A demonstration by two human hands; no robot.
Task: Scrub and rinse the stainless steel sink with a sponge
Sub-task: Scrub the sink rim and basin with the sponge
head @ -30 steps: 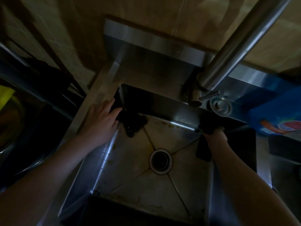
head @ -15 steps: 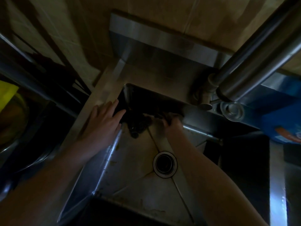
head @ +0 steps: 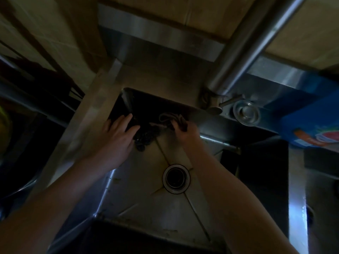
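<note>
We work in dim light at the far wall of the sink point(head: 139, 202). Our right hand point(head: 185, 132) has its fingers curled round the sponge point(head: 169, 119), a pale, limp, folded piece held against that far wall, left of the base of the faucet point(head: 247, 43). Our left hand point(head: 115, 138) lies over the sink's left rim near the far left corner, fingers straight and gripping nothing, just beside a dark clump point(head: 145, 139) we cannot identify.

We judge the sponge soft and light, probably wet and slick. It sags rather than keeping a shape, so we would bunch it into the palm with the fingers spread behind it, where pressure goes straight into the hard, smooth steel. The drain point(head: 176, 178) sits in the middle of the floor, nearer than both hands.

At the right a blue box point(head: 311, 123) carries a red and white label — too blurred for us to read. We see no other writing.
</note>
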